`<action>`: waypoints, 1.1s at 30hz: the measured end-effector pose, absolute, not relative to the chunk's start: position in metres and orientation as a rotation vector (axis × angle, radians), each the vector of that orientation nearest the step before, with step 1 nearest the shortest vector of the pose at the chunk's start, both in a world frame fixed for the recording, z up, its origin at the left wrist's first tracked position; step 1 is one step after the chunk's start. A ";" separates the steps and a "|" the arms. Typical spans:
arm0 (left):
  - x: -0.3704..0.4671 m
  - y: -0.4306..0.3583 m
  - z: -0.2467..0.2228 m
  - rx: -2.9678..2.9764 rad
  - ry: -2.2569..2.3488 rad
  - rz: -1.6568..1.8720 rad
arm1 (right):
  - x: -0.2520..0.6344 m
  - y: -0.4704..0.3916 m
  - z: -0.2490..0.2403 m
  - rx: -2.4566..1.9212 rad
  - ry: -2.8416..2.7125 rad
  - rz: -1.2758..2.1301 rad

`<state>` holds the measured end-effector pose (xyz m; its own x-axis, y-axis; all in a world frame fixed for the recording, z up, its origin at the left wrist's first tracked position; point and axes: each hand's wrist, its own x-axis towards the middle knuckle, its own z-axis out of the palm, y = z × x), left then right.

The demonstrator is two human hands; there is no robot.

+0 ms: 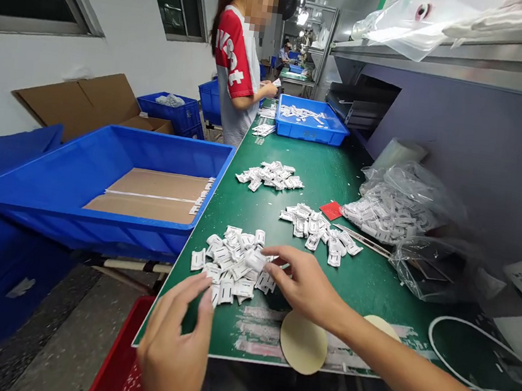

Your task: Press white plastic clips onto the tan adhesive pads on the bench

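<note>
A small white plastic piece (255,259) is pinched at the fingertips of my right hand (301,280), just above a heap of similar pieces (230,261) on the green tabletop. The pieces carry dark markings too small to read. My left hand (179,338) is at the near side of this heap, thumb and fingers apart, with nothing in it. Beyond my right hand lies a second heap of the same pieces (317,224), and a third heap (273,175) sits farther up the table.
A round cream disc (304,343) lies at the front edge. Right: a clear bag of white pieces (389,214), metal tweezers (364,240), a red square (331,210) and a cable (433,343). Left: a large blue bin (96,220). A co-worker (239,60) stands near a blue tray (309,133).
</note>
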<state>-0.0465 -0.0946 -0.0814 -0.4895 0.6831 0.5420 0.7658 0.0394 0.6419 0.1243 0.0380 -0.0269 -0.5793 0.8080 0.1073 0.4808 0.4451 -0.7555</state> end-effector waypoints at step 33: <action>0.059 0.091 -0.037 -2.493 -1.918 -0.262 | 0.270 0.018 -0.027 -1.314 -1.875 0.936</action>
